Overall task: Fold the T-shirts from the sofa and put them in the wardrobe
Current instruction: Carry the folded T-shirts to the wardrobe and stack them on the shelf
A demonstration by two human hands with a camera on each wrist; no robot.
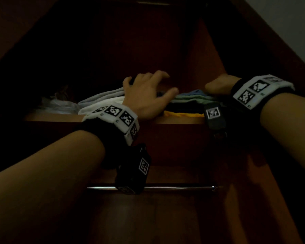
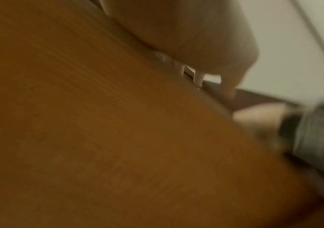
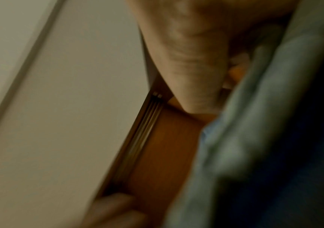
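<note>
From your head view, you look up into a dim wardrobe (image 1: 209,55) with a wooden shelf (image 1: 51,118) at hand height. Folded T-shirts (image 1: 188,101) lie stacked on that shelf: pale ones on the left, green and blue-grey ones over a yellow one on the right. Your left hand (image 1: 146,95) lies over the stacks with its fingers spread and loose, gripping nothing. Your right hand (image 1: 218,86) reaches in at the right end of the stack; its fingers are hidden behind the cloth, so you cannot tell what they do. A crumpled plastic bag (image 1: 56,103) sits further left on the shelf, and a metal rail (image 1: 174,187) runs below it.

Your left wrist view is blurred: brown wood fills most of it, and the palm (image 2: 186,35) shows above it.

Your right wrist view shows the palm (image 3: 192,58) beside blue-grey cloth (image 3: 254,123), touching it; whether the fingers grip is unclear.
</note>
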